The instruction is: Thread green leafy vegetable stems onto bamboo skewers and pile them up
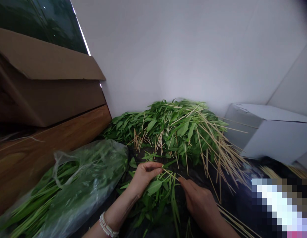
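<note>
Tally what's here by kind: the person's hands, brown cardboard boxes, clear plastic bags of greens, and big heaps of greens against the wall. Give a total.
Hands: 2 (left hand, right hand)
Brown cardboard box: 1
Clear plastic bag: 1
Big heap of greens: 1
Total: 5

A cardboard box with its flap out sits atop wood-grained furniture at left, a glossy dark green panel behind it; a white box stands at right near a pale wall.
</note>
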A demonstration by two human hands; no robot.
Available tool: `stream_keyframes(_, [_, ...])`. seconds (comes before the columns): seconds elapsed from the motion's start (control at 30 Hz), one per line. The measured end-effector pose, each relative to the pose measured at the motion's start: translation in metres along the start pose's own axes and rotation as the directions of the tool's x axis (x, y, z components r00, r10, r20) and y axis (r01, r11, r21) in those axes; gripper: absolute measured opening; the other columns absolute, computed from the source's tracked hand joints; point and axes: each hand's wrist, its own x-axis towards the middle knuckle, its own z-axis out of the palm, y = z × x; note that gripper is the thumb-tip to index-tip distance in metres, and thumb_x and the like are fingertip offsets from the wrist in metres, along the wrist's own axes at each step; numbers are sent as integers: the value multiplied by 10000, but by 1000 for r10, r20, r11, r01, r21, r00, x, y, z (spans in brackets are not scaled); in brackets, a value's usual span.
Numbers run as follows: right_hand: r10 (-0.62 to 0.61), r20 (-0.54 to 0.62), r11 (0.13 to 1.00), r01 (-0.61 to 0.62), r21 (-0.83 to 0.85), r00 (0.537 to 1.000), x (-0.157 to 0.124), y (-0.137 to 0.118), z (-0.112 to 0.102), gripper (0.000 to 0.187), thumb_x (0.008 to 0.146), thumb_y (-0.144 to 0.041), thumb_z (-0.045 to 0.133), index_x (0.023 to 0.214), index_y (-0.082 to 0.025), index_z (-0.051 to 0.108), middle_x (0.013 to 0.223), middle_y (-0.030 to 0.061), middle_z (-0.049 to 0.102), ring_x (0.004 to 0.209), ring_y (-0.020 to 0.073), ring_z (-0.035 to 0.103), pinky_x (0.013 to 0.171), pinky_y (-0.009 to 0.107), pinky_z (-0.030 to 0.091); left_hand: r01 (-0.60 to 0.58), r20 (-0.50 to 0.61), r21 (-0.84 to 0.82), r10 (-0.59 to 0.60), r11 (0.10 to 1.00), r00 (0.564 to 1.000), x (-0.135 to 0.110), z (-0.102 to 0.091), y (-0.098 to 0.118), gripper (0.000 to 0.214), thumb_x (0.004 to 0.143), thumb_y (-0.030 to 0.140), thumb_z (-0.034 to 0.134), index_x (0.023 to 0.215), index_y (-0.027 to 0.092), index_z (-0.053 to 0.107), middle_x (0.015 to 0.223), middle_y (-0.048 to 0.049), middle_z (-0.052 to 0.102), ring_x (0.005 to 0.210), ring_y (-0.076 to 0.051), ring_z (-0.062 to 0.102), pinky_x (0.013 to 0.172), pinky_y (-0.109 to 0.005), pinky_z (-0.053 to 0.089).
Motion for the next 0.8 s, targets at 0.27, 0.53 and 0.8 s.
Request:
stream_keyframes(0.27, [6,2,998,-6,67,1000,0,-1,-2,412,851,-27,321,1165,-155,557,856,51,694,678,162,689,598,256,540,61,20,-54,-60,997,998,0,-2,0,312,557,355,864,739,132,742,686,-34,725,596,-112,606,627,-220,461])
stream_keyframes(0.53, [10,22,996,-12,84,1000,0,-4,0,419,826,-20,331,1130,-156,586,834,64,697,751,170,696,652,248,544,102,107,7,-103,995,989,-3,1,-1,312,543,359,865,716,127,749,661,-26,709,582,-115,589,621,-226,451])
stream_keyframes(0.8, [7,-1,996,-7,85,1000,2,-6,-2,416,794,-4,327,1082,-156,586,811,46,690,692,165,688,607,249,533,97,143,-35,-91,995,985,-2,4,0,439,688,551,724,809,129,744,726,-43,711,609,-115,576,581,-201,410])
